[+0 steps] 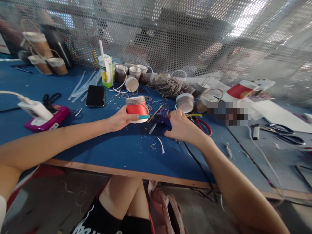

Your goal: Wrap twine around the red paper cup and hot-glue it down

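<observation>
My left hand (120,119) is closed around a small red cup (135,110), with the thumb, its nail teal, lying across the side. Rings of grey cord wrap the cup's upper end, and a white rim shows at its lower edge. Just to the right, my right hand (180,126) reaches down over a blue glue gun (162,119) low over the table, its fingers curled at the gun and partly hidden. A clear stick (152,128) lies by the gun, and a black cable (198,162) runs from below my right hand toward the table edge.
Behind stand several small cord-wrapped cups (135,72), a tangle of grey cord (168,86) and a drink carton (106,71). Left are a phone (95,96), clear sticks (84,86) and a purple power strip (59,117). Right are red-handled pliers (204,126) and scissors (284,131).
</observation>
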A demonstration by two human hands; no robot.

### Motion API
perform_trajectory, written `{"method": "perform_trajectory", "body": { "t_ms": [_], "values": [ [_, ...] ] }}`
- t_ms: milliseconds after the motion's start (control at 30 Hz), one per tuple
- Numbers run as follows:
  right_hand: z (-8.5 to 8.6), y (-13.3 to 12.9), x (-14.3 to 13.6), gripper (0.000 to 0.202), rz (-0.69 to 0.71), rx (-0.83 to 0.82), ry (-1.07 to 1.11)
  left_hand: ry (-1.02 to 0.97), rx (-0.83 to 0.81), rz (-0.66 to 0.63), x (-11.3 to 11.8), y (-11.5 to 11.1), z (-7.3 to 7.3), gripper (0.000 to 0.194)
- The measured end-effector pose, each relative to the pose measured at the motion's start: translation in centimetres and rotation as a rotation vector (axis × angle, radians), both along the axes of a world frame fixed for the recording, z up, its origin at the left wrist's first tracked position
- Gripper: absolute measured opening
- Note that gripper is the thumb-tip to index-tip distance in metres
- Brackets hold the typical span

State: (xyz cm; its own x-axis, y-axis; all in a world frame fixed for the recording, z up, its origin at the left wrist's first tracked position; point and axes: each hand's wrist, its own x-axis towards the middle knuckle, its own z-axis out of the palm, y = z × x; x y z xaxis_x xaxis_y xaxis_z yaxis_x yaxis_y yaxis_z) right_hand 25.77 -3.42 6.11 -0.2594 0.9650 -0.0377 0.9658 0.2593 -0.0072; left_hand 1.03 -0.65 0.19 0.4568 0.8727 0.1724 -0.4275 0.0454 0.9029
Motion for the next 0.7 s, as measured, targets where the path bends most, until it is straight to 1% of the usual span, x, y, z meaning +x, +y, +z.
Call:
{"method": "perform_trajectory", "body": {
  "t_ms": [100, 200, 267, 333, 367, 433, 500, 567, 633, 700],
  "values": [
    [-0.2, 0.0, -0.7, 0.031, -0.070, 0.047, -0.009, 0.025, -0.011, 0.009, 0.1, -0.1, 0.1, 0.051],
    [-0.1, 0.3, -0.5, 0.016, -0.161, 0.093, 0.089, -0.012, -0.035, 0.022, 0.1, -0.1, 0.3, 0.051],
    [0.0, 0.5, -0.2, 0.011, -0.217, 0.171, 0.257, -0.026, -0.060, 0.031, 0.0, -0.1, 0.3, 0.052],
    [0.1, 0.6, 0.0, 0.015, -0.242, 0.228, 0.555, -0.012, -0.097, 0.050, -0.1, 0.0, 0.1, 0.052],
    [0.1, 0.5, 0.1, 0.017, -0.260, 0.217, 0.741, -0.002, -0.117, 0.062, -0.2, 0.0, 0.0, 0.052],
    [0.1, 0.3, -0.1, 0.018, -0.295, 0.118, 1.111, 0.010, -0.149, 0.076, -0.4, 0.1, -0.2, 0.050],
    [0.3, -0.2, -0.3, 0.019, -0.285, -0.024, 1.363, 0.013, -0.155, 0.061, -0.5, 0.2, -0.3, 0.049],
    [0.6, -0.6, -0.5, 0.021, -0.188, -0.132, 1.468, 0.012, -0.147, 0.033, -0.5, 0.2, -0.4, 0.049],
    [0.9, -1.0, -0.7, 0.025, -0.091, -0.220, 1.515, 0.009, -0.145, 0.014, -0.5, 0.2, -0.4, 0.050],
    [1.1, -1.3, -0.8, 0.031, -0.037, -0.291, 1.550, 0.005, -0.146, 0.004, -0.5, 0.4, -0.5, 0.050]
  ]
}}
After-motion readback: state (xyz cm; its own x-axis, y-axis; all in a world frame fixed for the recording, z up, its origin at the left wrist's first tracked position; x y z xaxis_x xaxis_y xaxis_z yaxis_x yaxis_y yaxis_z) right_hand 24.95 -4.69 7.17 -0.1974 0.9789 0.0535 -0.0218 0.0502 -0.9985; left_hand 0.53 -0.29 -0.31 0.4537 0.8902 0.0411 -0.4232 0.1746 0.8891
